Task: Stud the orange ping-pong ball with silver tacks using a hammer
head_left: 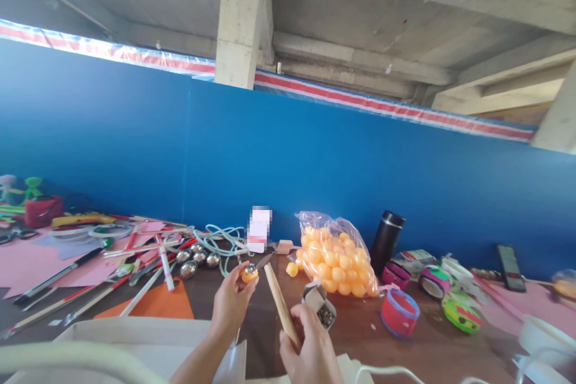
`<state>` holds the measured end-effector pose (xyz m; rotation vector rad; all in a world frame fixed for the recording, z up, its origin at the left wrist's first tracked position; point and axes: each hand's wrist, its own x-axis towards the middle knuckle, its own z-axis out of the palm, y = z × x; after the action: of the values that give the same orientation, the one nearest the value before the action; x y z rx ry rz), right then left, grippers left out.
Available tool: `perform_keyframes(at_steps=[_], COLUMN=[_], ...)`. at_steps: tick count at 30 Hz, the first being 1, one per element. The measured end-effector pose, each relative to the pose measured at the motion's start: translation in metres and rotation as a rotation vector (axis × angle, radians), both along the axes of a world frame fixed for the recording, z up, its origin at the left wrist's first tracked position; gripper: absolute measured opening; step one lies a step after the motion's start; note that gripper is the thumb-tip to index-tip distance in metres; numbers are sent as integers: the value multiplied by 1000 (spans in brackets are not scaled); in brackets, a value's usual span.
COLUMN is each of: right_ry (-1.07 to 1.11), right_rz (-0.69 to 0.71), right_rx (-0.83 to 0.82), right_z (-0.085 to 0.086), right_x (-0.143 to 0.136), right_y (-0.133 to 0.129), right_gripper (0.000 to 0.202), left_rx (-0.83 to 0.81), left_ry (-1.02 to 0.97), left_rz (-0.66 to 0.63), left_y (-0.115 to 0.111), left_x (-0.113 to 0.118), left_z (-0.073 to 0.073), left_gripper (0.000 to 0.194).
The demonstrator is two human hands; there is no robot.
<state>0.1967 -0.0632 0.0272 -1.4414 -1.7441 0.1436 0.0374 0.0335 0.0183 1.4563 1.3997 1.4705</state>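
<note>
My left hand is closed around a small orange ball with a shiny silver, rounded piece on top. It hangs over the middle of the table. My right hand grips a pale wooden stick, whose far end points up toward the ball but stays apart from it. Behind that end shows a dark, blade-like shape. Just past my right hand is a small open box of tiny metal pieces, partly hidden by the fingers.
A clear bag of orange balls stands before the blue partition, with a loose orange ball beside it. Silver balls, pale cord and sticks lie left. A black bottle and red tape roll stand right.
</note>
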Motion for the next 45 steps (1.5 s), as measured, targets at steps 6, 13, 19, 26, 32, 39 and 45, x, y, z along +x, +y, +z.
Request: perform_keyframes(at_steps=[6,13,19,26,32,39,45], right_ry=[20,29,162,144,129,124,64], right_rz=[-8,5,40,32,32,43,36], right_rx=[13,35,59,69,65,94,115], right_z=[2,3,2,0,2,4,5], right_x=[1,1,3,1,1,-1,0], right_y=[0,0,1,1,0,-1,-2], right_gripper=[17,16,16,16,15,15,16], left_rx=[14,36,85,119,131,131,140], left_ry=[-35,-111,-218,-321,-375,-358,-318], left_rz=[-10,-54,-116,-147,-165,-163,-110], left_y=[0,-1,0,1,0,-4,-1], left_x=[1,1,5,6,7,7,6], left_z=[0,1,1,1,2,8,4], left_gripper=[46,43,41,39,42,39,38])
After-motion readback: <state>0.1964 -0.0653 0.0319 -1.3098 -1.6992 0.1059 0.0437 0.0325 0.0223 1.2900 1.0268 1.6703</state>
